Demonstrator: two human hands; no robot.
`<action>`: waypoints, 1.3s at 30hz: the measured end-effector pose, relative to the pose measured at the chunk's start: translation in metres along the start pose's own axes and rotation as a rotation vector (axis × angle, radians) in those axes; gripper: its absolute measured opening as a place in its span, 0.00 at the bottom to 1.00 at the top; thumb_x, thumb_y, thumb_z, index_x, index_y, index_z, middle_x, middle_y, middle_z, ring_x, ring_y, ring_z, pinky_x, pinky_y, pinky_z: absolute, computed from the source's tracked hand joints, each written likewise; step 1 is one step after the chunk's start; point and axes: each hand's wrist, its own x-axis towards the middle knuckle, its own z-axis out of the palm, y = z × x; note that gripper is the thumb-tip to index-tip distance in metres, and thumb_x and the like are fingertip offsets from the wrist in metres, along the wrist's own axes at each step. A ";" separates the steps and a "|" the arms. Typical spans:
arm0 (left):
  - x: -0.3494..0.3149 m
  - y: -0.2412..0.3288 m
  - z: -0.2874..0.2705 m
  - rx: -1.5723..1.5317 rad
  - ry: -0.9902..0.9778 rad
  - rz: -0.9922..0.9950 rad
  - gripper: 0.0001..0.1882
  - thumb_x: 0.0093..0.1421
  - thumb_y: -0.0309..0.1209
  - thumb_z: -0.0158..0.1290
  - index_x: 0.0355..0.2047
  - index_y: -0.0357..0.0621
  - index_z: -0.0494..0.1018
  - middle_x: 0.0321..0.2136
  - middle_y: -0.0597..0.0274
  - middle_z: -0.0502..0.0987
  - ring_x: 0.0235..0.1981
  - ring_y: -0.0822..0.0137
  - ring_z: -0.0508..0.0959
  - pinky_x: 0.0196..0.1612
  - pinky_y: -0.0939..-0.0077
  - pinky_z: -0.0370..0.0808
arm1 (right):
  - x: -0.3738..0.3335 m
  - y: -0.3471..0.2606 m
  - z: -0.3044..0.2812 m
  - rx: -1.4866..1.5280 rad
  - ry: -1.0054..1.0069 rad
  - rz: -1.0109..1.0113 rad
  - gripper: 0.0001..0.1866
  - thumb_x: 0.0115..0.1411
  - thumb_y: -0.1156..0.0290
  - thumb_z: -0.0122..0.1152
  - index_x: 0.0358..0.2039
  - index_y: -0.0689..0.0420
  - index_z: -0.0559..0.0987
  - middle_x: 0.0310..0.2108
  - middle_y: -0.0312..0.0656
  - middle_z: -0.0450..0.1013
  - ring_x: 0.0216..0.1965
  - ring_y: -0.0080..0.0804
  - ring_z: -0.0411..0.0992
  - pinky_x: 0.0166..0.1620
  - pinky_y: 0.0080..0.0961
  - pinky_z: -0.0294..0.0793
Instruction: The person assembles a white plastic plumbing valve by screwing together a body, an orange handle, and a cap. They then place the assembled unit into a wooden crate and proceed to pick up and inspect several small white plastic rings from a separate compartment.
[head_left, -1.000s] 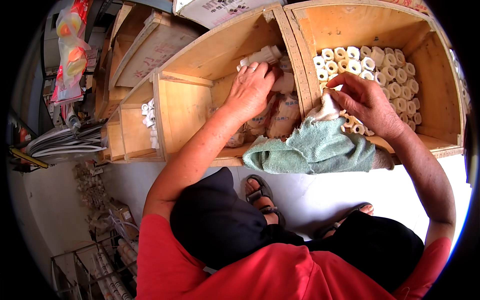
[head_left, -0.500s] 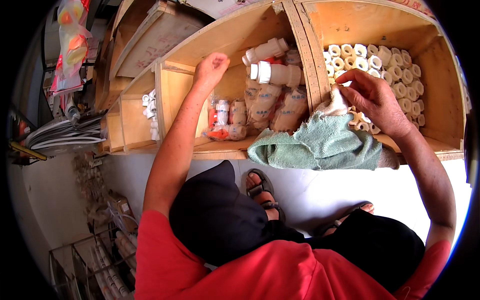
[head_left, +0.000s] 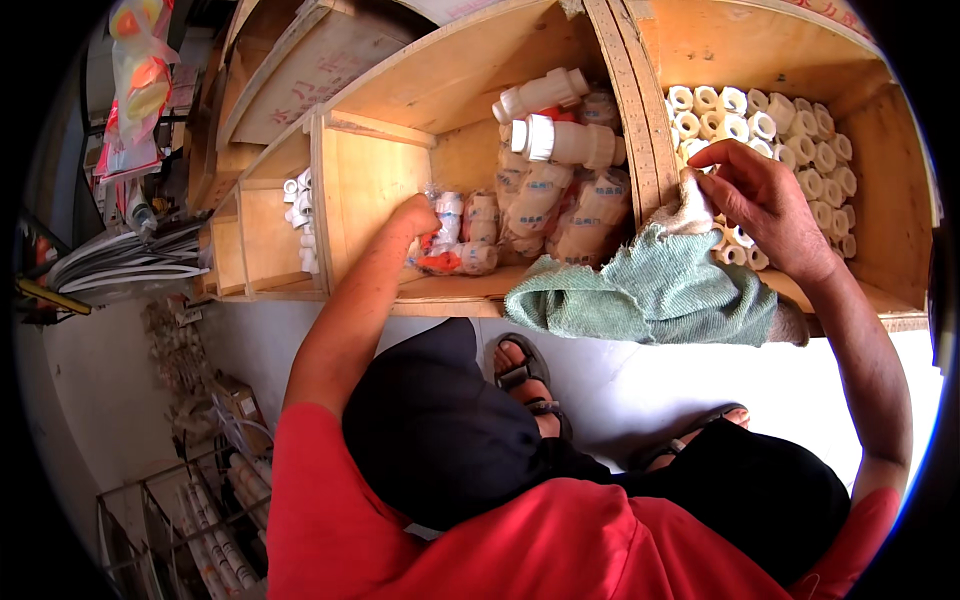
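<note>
Pale floor point(head_left: 600, 385), wood bin point(head_left: 380, 185) above. Bagged fitting point(head_left: 449, 218) in bin, just R of L hand point(head_left: 413, 217), long axis approx. front-to-back; L hand nearer, fingers hidden, can't tell grip. R hand point(head_left: 768, 203) well apart, grip narrow at cloth point(head_left: 665, 285) tip; hold unclear.

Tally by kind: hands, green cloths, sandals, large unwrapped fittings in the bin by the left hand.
Hands (left hand, right hand): 2
Green cloth: 1
Sandals: 2
Large unwrapped white fittings: 2
Total: 7
</note>
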 end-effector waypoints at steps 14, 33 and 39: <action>-0.008 0.020 -0.008 -0.184 0.453 0.154 0.12 0.49 0.32 0.60 0.33 0.41 0.76 0.30 0.50 0.80 0.34 0.54 0.80 0.41 0.64 0.76 | 0.002 0.003 0.001 0.007 0.006 -0.001 0.12 0.66 0.68 0.54 0.45 0.61 0.74 0.28 0.35 0.74 0.30 0.17 0.72 0.38 0.17 0.74; 0.015 0.026 0.004 -0.166 0.273 0.241 0.20 0.52 0.26 0.57 0.47 0.35 0.72 0.39 0.55 0.80 0.39 0.65 0.78 0.44 0.72 0.73 | 0.001 0.004 -0.001 0.054 -0.008 0.011 0.12 0.66 0.69 0.54 0.46 0.62 0.74 0.28 0.34 0.73 0.31 0.16 0.70 0.38 0.15 0.73; 0.014 0.020 -0.007 -0.261 0.200 0.164 0.26 0.49 0.34 0.61 0.48 0.37 0.71 0.36 0.50 0.79 0.37 0.59 0.79 0.41 0.67 0.77 | 0.002 0.000 0.000 0.032 0.000 0.007 0.12 0.66 0.68 0.54 0.46 0.61 0.74 0.28 0.35 0.74 0.32 0.16 0.71 0.39 0.16 0.74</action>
